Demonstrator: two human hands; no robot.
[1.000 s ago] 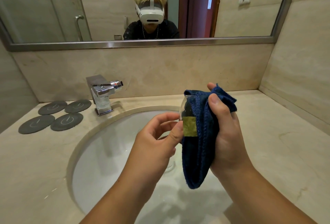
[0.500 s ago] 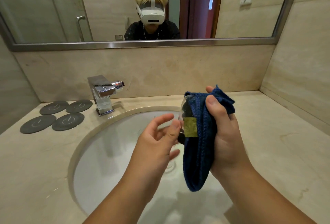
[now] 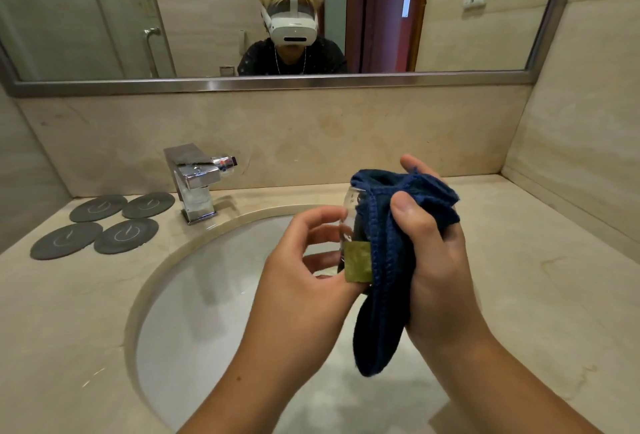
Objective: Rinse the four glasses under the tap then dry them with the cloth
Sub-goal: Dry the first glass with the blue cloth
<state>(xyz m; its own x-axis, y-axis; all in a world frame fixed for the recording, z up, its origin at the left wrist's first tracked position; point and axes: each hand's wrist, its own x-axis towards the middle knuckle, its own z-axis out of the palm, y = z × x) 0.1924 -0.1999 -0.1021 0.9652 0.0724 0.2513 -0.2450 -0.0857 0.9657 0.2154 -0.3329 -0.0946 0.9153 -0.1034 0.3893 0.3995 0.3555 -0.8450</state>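
Over the white basin I hold a clear glass wrapped on its right side in a dark blue cloth with an olive tag. My right hand grips the cloth and the glass through it, thumb pressed on the cloth's front. My left hand curls its fingers round the bare left side of the glass. Most of the glass is hidden by cloth and fingers. No other glasses are in view.
A chrome tap stands at the basin's back left, no water running. Several dark round coasters lie on the marble counter to its left. Walls close the counter at the back and right; a mirror hangs above.
My left hand, which had loosened from the glass half a second ago, has closed its fingers round it again. The right hand with the cloth has barely shifted.
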